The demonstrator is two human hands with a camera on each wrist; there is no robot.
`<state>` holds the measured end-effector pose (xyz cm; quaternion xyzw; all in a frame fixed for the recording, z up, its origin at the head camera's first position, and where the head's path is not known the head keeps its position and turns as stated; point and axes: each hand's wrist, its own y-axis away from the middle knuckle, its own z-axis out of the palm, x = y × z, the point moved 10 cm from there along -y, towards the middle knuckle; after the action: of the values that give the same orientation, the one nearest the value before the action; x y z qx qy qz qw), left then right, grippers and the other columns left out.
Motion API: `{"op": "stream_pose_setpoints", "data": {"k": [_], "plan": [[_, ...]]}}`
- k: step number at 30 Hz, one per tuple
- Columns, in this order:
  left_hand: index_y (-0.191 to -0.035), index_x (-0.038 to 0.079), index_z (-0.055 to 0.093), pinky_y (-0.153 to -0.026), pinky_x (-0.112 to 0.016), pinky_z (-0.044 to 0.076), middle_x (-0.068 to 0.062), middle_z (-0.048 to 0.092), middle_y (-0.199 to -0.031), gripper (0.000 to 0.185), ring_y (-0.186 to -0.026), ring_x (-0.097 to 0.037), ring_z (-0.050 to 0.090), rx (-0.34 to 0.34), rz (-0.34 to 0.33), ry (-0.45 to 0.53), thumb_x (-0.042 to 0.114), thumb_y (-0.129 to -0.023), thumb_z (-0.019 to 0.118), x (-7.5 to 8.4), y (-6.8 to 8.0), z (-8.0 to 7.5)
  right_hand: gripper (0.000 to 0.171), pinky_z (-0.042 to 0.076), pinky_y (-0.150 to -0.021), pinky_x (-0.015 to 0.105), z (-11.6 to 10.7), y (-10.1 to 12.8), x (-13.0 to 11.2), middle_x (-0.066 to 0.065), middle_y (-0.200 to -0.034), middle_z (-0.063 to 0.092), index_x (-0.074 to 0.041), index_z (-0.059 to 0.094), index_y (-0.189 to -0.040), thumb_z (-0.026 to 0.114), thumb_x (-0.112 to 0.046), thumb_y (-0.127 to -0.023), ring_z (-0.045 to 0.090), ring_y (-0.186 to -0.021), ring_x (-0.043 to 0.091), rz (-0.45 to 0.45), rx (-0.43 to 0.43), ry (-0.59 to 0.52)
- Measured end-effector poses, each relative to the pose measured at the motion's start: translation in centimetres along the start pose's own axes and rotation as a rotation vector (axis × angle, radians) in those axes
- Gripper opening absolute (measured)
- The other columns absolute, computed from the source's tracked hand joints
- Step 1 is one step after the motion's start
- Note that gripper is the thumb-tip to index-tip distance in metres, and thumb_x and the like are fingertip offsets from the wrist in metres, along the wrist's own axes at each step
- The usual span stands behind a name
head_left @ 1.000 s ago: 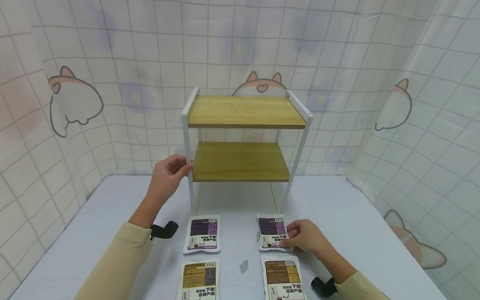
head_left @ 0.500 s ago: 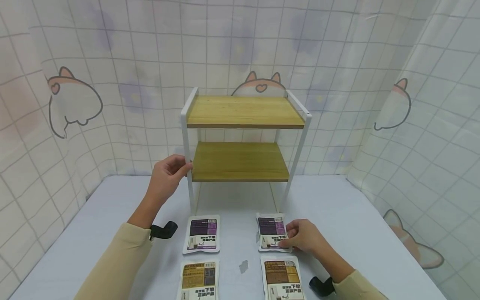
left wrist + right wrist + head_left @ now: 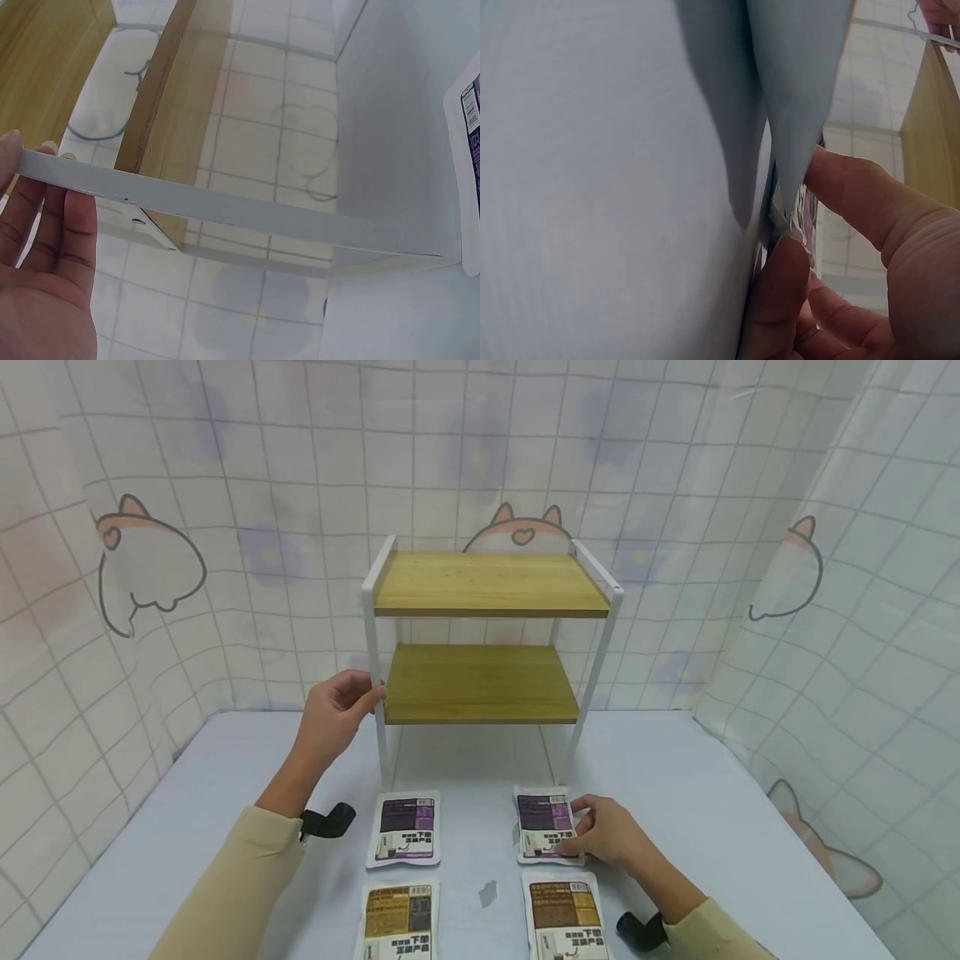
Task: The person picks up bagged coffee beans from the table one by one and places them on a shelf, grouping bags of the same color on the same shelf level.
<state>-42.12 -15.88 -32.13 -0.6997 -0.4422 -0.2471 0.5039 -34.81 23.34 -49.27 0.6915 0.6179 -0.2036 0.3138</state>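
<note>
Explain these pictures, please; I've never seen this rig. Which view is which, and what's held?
There's no robot: a person works barehanded. The wide picture looks down from the head; the others, from each wrist. On the white table, a two-tier rack stands behind the left purple-labelled pouch, right purple-labelled pouch, gold-labelled pouch and brown-labelled pouch. The left hand grips the rack's front-left post; the right hand pinches the edge of the right purple-labelled pouch.
</note>
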Motion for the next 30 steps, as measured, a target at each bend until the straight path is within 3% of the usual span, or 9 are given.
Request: {"op": "stream_pose_setpoints", "data": {"k": [23, 30], "plan": [[-0.117, 0.005, 0.071, -0.076, -0.016, 0.054, -0.014, 0.072, -0.104, 0.031, -0.087, -0.019, 0.064, 0.001, 0.012, -0.002, 0.031, -0.099, 0.069, 0.22, 0.03, -0.04, 0.067, 0.040, -0.055, 0.028, 0.10, 0.11, -0.29, 0.006, -0.079, 0.057, -0.005, 0.062, -0.122, 0.097, -0.027, -0.069, 0.052, -0.063, 0.017, 0.007, -0.004, 0.022], [-0.117, 0.003, 0.070, -0.078, -0.016, 0.054, -0.014, 0.073, -0.106, 0.032, -0.088, -0.017, 0.066, -0.002, 0.012, -0.007, 0.031, -0.100, 0.068, 0.19, 0.02, -0.03, 0.065, 0.042, -0.058, 0.029, 0.17, 0.18, -0.51, 0.005, -0.082, 0.057, -0.007, 0.060, -0.116, 0.097, -0.029, -0.068, 0.053, -0.070, 0.018, 0.000, 0.002, 0.038]]}}
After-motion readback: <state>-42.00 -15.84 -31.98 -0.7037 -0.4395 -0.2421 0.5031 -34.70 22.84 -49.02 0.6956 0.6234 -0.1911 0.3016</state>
